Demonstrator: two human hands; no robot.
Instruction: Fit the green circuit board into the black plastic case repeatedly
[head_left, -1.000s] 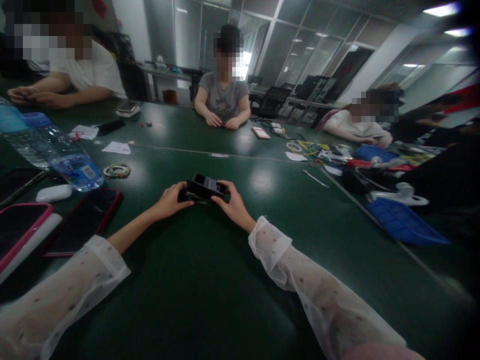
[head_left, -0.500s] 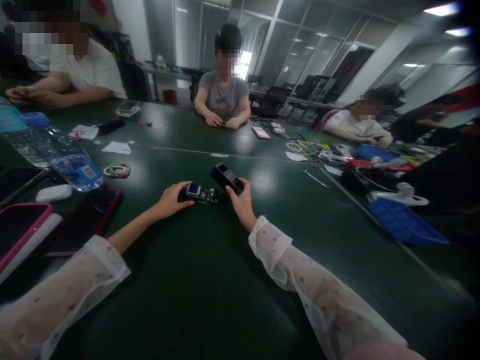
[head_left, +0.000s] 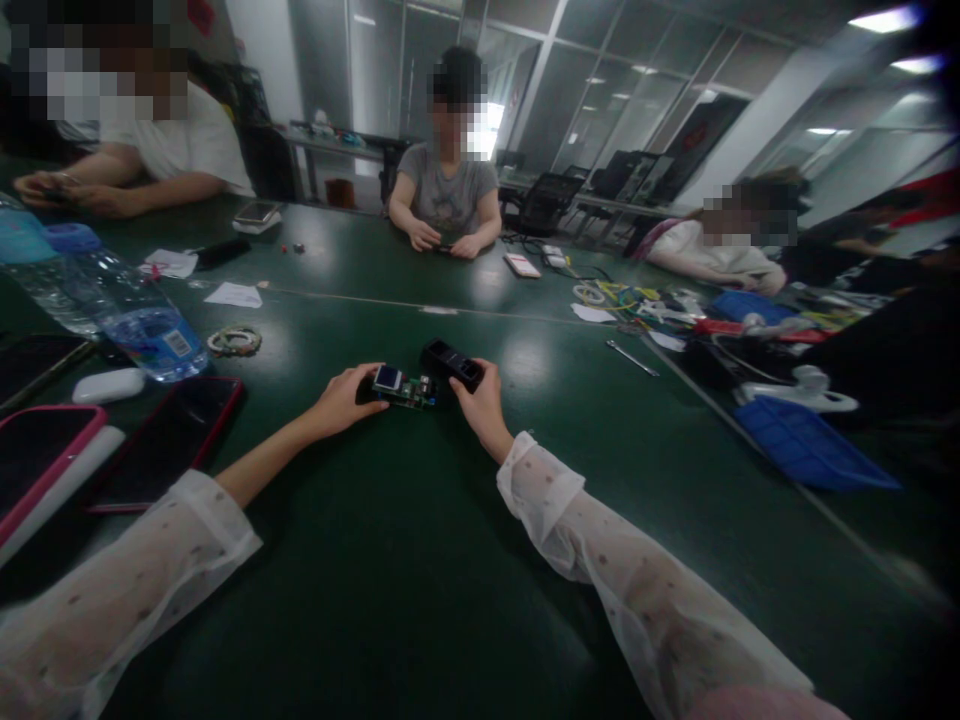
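Just above the green table, my left hand is closed on the left end of a green circuit board with a small display on it. Thumb and fingers pinch the board's edge, and a dark part behind it is partly hidden by the hand. My right hand grips the right end of a black plastic casing with openings in its face. The casing lies tilted, its far end pointing up and left, close to the board's right end but apart from it.
To the left are water bottles, a red-edged phone, a pink-cased phone and a white earbud case. A wrench, cables and a blue tray lie to the right. A person sits opposite.
The black casing has turned in my right hand, its far end lowering and its face now lying flatter. My left hand and the circuit board have hardly moved.
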